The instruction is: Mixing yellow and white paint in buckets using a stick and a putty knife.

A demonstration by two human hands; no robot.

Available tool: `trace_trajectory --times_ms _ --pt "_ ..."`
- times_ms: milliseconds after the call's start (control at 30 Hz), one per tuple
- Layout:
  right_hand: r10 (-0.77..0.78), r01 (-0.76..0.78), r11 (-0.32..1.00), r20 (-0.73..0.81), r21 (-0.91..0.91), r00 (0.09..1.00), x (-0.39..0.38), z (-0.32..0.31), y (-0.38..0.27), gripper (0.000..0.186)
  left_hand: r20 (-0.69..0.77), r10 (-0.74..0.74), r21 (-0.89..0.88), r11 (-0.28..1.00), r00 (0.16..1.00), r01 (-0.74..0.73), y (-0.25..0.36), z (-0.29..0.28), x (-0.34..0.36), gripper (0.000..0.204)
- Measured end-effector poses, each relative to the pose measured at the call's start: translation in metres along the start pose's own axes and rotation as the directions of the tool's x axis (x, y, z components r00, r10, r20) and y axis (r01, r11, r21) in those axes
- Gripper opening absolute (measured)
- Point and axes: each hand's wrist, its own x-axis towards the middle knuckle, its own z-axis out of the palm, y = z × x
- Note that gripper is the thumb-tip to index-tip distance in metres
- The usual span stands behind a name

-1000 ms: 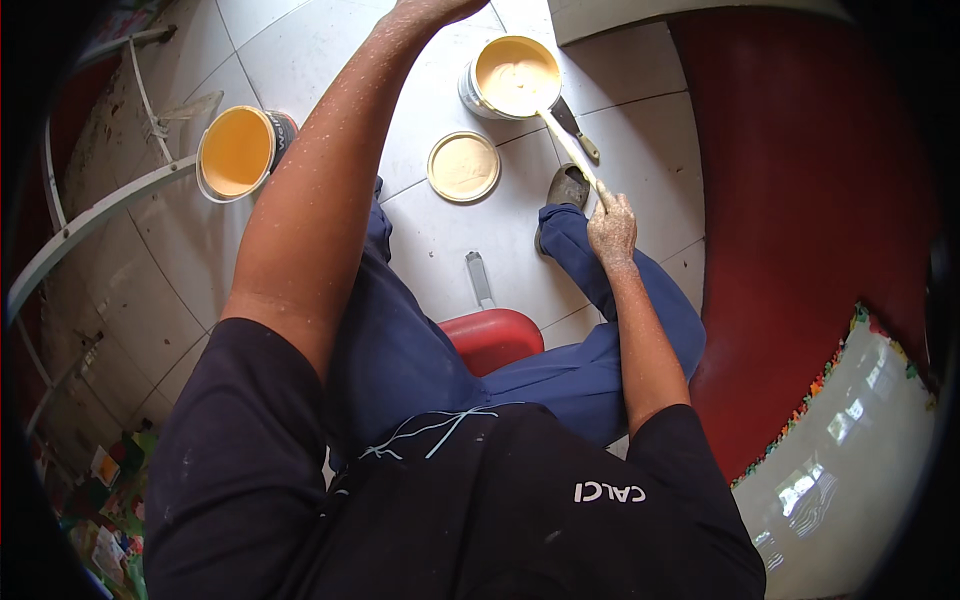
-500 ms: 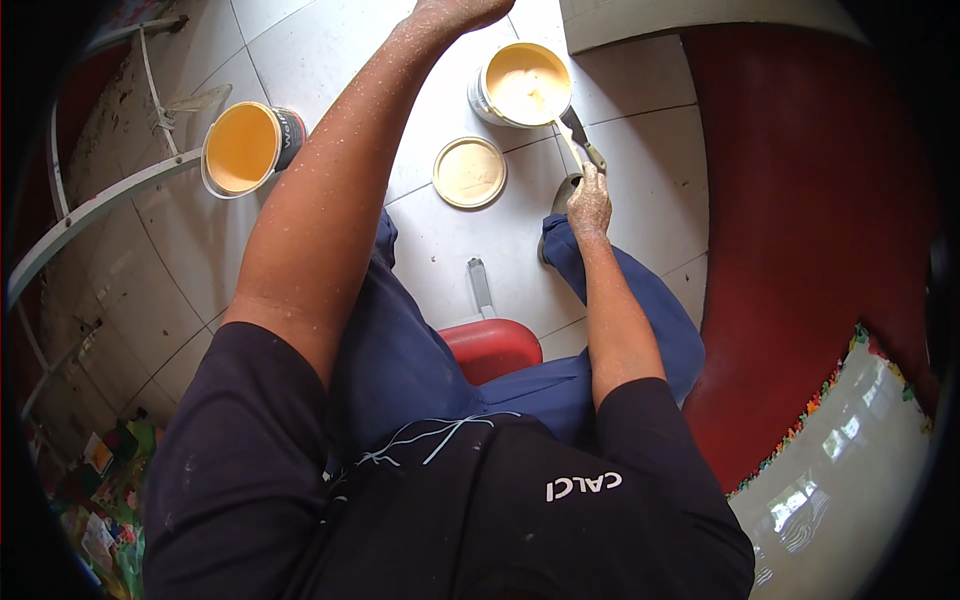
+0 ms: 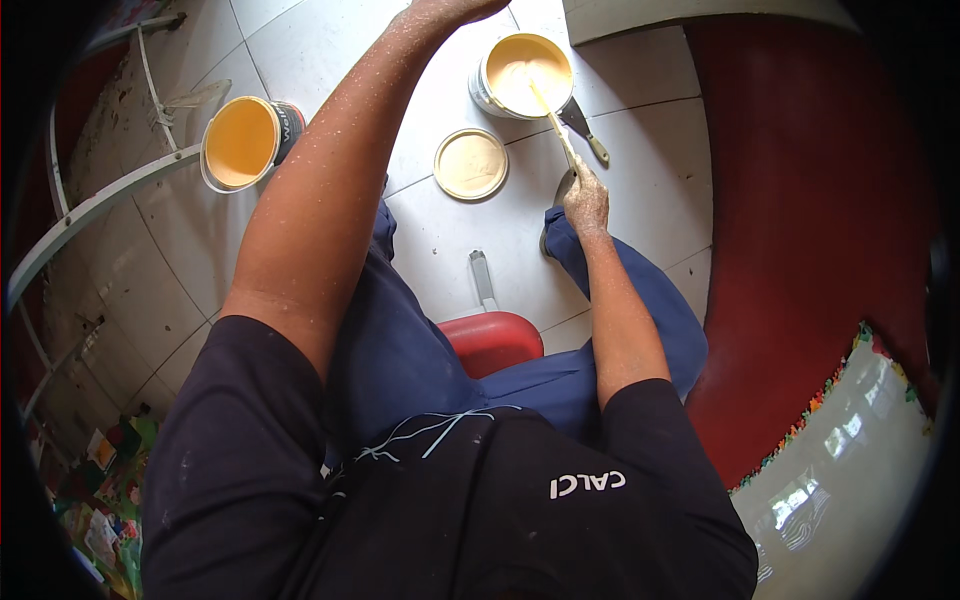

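Observation:
My right hand point(image 3: 586, 200), speckled with pale material, is closed on a long pale stick point(image 3: 560, 135) whose far end sits in an open bucket of creamy mixture point(image 3: 510, 80). A putty knife point(image 3: 592, 138) with a pale handle lies beside that bucket. Below and left of it rests a round cream lid point(image 3: 470, 162). My left hand point(image 3: 468, 8) reaches the top edge, its fingers mostly cut off. Another open bucket point(image 3: 240, 145), yellow inside, appears just left of my left forearm.
A curved metal frame point(image 3: 90, 212) runs along the left. A red stool seat point(image 3: 490, 338) is between my legs on the tiled floor point(image 3: 430, 225). A dark red curved surface point(image 3: 800, 180) fills the right, with a glossy pale surface point(image 3: 820, 470) below and colourful scraps point(image 3: 110, 490) at lower left.
My right hand has moved up and left since a second earlier, pushing the stick further into the bucket of mixture. My left arm has shifted only slightly.

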Motion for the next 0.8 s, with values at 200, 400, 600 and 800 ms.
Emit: trace_trajectory --times_ms 200,400,600,800 --pt "-0.044 0.057 0.984 0.075 -0.172 0.996 0.002 -0.020 -0.015 0.044 -0.005 0.001 -0.056 0.998 1.000 -0.002 -0.009 -0.006 0.001 0.050" --pt "-0.004 0.004 0.998 0.011 -0.065 1.000 -0.004 -0.019 -0.020 0.036 0.063 0.040 -0.093 0.995 0.997 -0.034 0.004 -0.018 -0.007 0.050" --pt "-0.034 0.033 0.999 -0.058 -0.022 0.998 -0.004 -0.019 -0.020 0.038 0.011 0.012 -0.084 0.996 1.000 -0.011 0.002 -0.014 -0.008 0.050" --pt "-0.033 0.033 0.998 0.001 -0.051 0.999 -0.010 -0.013 -0.007 0.040 0.047 -0.016 -0.104 0.994 0.999 0.021 0.003 -0.005 -0.001 0.050"
